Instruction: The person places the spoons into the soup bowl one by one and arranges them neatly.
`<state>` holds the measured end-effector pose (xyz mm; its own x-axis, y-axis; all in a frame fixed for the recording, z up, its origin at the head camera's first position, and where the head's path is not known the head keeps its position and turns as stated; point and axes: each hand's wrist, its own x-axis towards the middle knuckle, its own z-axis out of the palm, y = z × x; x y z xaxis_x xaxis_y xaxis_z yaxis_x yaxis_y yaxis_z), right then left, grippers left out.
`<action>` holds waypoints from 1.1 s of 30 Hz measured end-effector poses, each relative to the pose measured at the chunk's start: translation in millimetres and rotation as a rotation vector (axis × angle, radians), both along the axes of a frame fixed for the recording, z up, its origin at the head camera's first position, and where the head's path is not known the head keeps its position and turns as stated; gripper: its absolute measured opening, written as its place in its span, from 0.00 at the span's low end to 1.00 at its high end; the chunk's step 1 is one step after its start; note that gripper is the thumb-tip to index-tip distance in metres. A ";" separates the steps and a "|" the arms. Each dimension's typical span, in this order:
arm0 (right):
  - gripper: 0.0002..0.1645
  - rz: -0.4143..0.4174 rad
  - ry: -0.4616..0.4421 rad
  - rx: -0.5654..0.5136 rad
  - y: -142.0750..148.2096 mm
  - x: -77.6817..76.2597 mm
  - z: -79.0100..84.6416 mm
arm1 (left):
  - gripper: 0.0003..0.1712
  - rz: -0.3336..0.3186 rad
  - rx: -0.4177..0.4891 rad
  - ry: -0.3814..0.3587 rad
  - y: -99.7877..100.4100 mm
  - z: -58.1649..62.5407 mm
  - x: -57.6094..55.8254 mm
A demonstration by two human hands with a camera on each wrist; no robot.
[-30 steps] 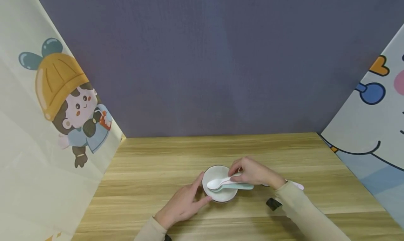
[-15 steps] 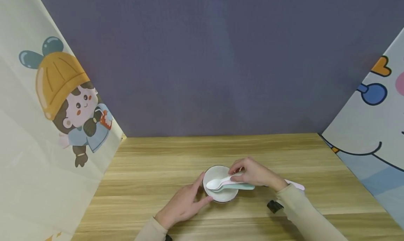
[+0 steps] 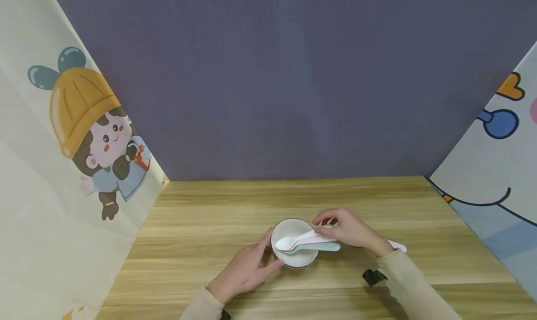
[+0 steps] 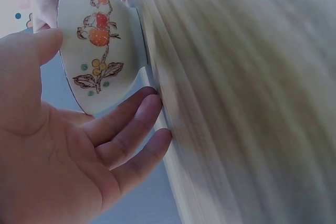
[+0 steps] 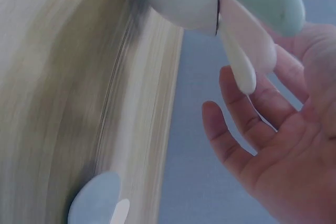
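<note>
A white bowl (image 3: 295,260) with a dark rim stands on the table; painted fruit and leaves show on its side in the left wrist view. My left hand (image 3: 245,267) rests against its near left side, thumb at the rim and fingers loosely extended. White (image 3: 285,243), pink (image 3: 319,239) and green (image 3: 329,247) spoons lie together in the bowl, handles sticking out to the right. My right hand (image 3: 346,228) is beside the handles, its fingers loosely bent around the white and pink handle ends (image 5: 239,61) without gripping them.
Behind my right wrist a pink handle (image 3: 397,245) lies on the wooden table (image 3: 209,208). A pale rounded thing (image 5: 97,200) lies on the table in the right wrist view. A dark panel (image 3: 268,101) stands at the back, with printed panels at both sides.
My right hand has let go of the white spoon and slid a little right along the handles. The spoons stay in the bowl, and my left hand keeps its place.
</note>
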<state>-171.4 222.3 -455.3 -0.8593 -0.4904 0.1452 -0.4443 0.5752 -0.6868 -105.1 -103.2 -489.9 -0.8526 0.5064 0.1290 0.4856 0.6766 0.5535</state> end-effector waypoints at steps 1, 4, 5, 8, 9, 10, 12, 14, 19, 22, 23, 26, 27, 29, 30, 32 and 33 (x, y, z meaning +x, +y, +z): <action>0.08 -0.004 0.001 -0.004 1.8 0.0 -0.5 | 0.51 -0.003 0.003 0.008 -0.4 0.3 0.4; 0.09 -0.017 -0.002 -0.012 8.2 0.2 -1.5 | 0.50 -0.010 0.003 0.047 -1.1 0.1 1.0; 0.10 -0.021 0.002 -0.012 10.8 0.5 -1.6 | 0.50 -0.012 0.002 0.048 -1.0 0.2 0.9; 0.09 -0.040 0.013 -0.020 17.1 1.9 -2.1 | 0.51 -0.008 -0.013 0.033 -1.1 -0.3 -0.3; 0.08 -0.050 0.018 -0.023 19.1 2.6 -2.0 | 0.51 -0.007 -0.014 0.007 -1.2 0.2 -0.5; 0.08 -0.058 0.025 -0.027 21.2 3.5 -2.1 | 0.52 -0.003 -0.021 0.000 -1.3 0.0 -0.9; 0.08 -0.082 0.020 -0.035 25.0 5.4 -2.4 | 0.52 -0.002 -0.030 -0.007 -1.2 -0.3 -1.4; 0.08 -0.098 0.014 -0.039 28.6 7.2 -2.8 | 0.52 -0.002 -0.031 -0.007 -1.1 -0.3 -1.4; 0.11 -0.125 0.006 -0.034 35.2 10.3 -5.9 | 0.52 -0.005 -0.030 -0.005 -1.3 0.1 -1.0; 0.11 -0.141 0.004 -0.038 38.8 12.1 -7.4 | 0.52 -0.003 -0.028 -0.008 -1.9 -0.2 -1.4; 0.11 -0.145 0.003 -0.039 39.7 12.7 -7.6 | 0.52 -0.003 -0.027 -0.009 -2.0 -0.4 -1.7; 0.11 -0.153 -0.006 -0.033 42.3 14.1 -8.3 | 0.52 -0.003 -0.024 -0.015 -2.3 -0.8 -2.3; 0.11 -0.155 -0.008 -0.032 43.1 14.4 -8.7 | 0.52 -0.003 -0.021 -0.018 -2.4 -1.0 -2.4; 0.11 -0.165 -0.009 -0.031 44.7 15.0 -9.5 | 0.52 -0.005 -0.020 -0.021 -2.5 -0.9 -2.3; 0.11 -0.171 -0.011 -0.031 45.8 15.2 -10.1 | 0.52 -0.004 -0.019 -0.023 -2.6 -0.8 -2.1; 0.12 -0.186 -0.010 -0.030 48.3 15.7 -11.3 | 0.52 -0.005 -0.019 -0.024 -2.6 -0.5 -1.7; 0.12 -0.196 -0.010 -0.029 49.8 15.9 -11.9 | 0.52 -0.007 -0.017 -0.024 -2.6 -0.1 -1.6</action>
